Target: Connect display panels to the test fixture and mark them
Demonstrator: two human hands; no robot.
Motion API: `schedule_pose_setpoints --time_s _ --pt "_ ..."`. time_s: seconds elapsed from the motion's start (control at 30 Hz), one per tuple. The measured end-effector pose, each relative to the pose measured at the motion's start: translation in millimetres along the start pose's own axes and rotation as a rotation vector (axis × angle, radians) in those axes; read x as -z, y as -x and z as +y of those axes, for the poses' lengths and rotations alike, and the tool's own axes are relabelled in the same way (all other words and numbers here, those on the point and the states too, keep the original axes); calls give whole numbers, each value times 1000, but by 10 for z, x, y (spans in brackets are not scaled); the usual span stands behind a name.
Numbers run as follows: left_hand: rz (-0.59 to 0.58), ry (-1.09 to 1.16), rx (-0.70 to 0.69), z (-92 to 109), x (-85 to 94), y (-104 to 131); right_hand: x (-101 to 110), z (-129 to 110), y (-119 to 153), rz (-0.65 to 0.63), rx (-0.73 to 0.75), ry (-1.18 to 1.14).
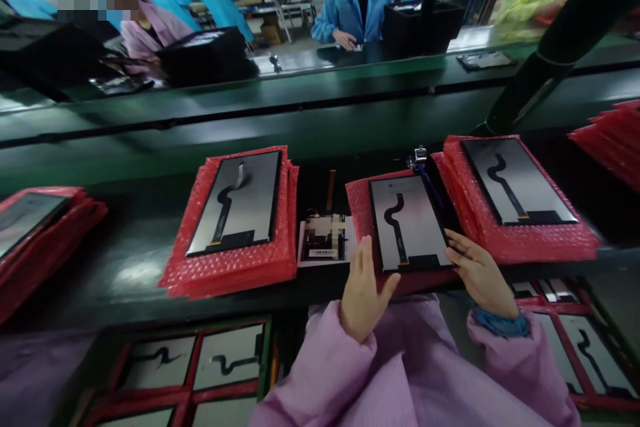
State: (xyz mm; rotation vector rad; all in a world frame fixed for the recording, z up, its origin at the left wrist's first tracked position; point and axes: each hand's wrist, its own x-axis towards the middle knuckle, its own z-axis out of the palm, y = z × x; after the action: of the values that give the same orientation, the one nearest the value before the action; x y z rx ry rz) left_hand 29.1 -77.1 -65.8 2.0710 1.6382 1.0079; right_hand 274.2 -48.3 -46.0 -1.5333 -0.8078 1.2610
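Observation:
An LCD panel lies in front of me over a red bubble-wrap sheet, grey back up, with a curved black flex cable. My right hand has its bent fingers on the panel's right edge; its thumb is hard to make out. Beside the panel's lower left corner, my left hand is open, fingers straight and thumb apart, holding nothing. Just left of the panel, a small circuit board with a label rests on a white sheet.
Similar panels top red bubble-wrap stacks to the left and right. A metal-topped object stands behind the panel. Trays of panels sit below the bench edge. A dark post rises at right. Co-workers are across the line.

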Motion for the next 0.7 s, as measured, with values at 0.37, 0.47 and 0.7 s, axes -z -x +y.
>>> schedule_pose_setpoints --time_s 0.37,0.47,0.7 --pt "-123 -240 -205 -285 -54 -130 -129 -50 -78 -53 20 187" --pt "-135 -266 -232 -323 -72 -125 -147 -117 -157 29 223 592" --pt "-114 -271 -225 -329 -91 -108 -494 -606 -570 243 395 1309"
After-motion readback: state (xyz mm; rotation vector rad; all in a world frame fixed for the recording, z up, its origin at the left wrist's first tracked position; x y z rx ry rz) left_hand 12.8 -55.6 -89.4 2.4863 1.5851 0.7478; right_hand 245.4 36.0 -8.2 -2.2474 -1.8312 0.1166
